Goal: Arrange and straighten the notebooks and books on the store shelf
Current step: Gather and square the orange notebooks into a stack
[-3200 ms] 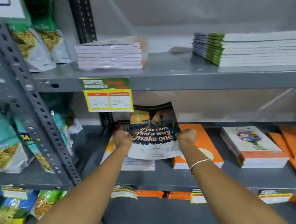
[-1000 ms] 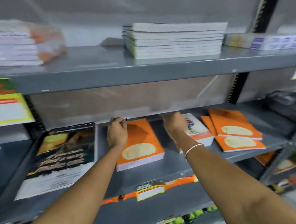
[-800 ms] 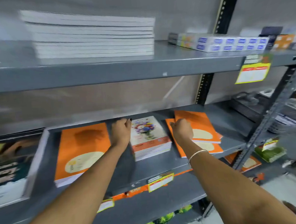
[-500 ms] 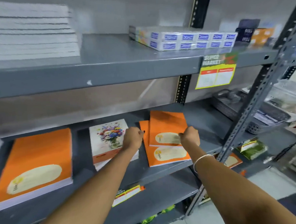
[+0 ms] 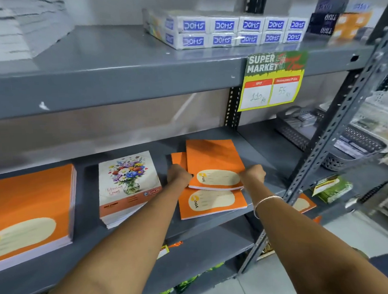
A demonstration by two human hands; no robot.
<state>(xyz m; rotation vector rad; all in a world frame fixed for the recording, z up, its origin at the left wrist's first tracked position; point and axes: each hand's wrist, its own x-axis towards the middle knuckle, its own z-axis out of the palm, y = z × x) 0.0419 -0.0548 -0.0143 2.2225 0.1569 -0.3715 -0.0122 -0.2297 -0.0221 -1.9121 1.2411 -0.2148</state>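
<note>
On the grey middle shelf two thin orange notebooks lie overlapped and askew. My left hand grips the left edge of the upper orange notebook, and my right hand grips its right front corner. The lower orange notebook pokes out toward the shelf front beneath it. To the left sits a stack of flower-cover notebooks, and further left a thick stack of large orange notebooks.
The upper shelf holds white DOMS boxes, dark and orange boxes and a white book stack at left. A yellow price tag hangs from its edge. A perforated steel upright stands right, with baskets beyond.
The view swung right along the shelf. My hands went from the dark poster book to the large orange stack, then the flower stack, and now both hold the upper thin orange notebook.
</note>
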